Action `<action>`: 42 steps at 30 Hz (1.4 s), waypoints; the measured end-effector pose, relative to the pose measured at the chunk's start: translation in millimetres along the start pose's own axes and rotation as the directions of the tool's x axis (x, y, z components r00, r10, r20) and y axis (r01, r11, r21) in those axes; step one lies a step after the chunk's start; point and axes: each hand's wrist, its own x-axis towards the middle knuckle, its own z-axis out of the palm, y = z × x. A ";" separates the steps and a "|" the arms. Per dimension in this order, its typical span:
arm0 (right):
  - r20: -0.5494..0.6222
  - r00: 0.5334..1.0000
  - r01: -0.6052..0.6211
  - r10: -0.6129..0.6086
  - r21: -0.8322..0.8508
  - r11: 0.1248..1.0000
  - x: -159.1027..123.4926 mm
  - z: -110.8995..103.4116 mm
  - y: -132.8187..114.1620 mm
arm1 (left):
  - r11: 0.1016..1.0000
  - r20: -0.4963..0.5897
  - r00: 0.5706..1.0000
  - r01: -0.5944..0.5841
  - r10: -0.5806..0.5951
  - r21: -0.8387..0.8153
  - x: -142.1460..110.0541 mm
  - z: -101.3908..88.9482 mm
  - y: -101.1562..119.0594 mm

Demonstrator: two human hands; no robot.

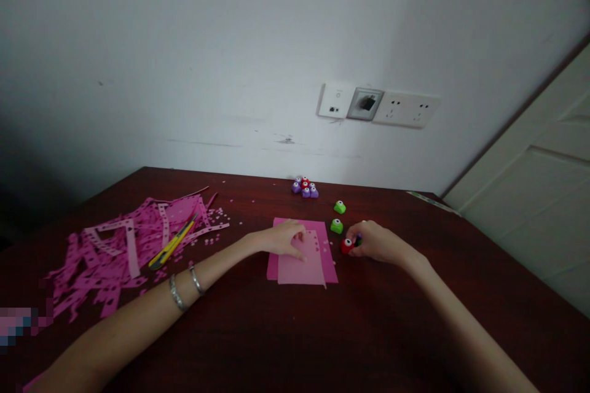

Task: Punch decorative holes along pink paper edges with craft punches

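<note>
My left hand (286,239) rests on a light pink sheet of paper (299,270), its thumb spread away from curled fingers and nothing held in it. That sheet lies over darker pink paper (330,270) and has small heart-shaped marks along its right side. Just right of the papers, my right hand (371,241) grips a red craft punch (347,246) with a white button on top. Something dark purple and green shows behind those fingers, mostly hidden. Two green craft punches, the nearer (337,226) and the farther (340,207), sit just beyond.
Purple and red craft punches (305,188) cluster near the wall. On the left, a heap of pink punched paper strips (115,258) spreads out, with a yellow utility knife (173,244) on it and tiny paper scraps around. Wall sockets (405,109) are above the table (295,344).
</note>
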 end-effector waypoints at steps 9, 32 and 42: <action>-0.222 0.972 0.046 -0.077 -0.142 0.989 -13.4 -8.1 -23.7 | 1.000 0.021 1.000 0.000 -0.001 0.027 0.5 -1.6 2.8; -0.067 0.989 0.119 -0.135 -0.204 0.972 7.9 50.1 -50.1 | 0.986 -0.088 0.994 0.075 -0.062 0.146 -4.0 -4.4 -2.2; -0.037 0.982 0.170 -0.187 -0.280 0.945 11.7 53.3 -46.2 | 0.940 -0.556 0.770 0.333 -0.312 -0.066 47.6 -41.4 -63.4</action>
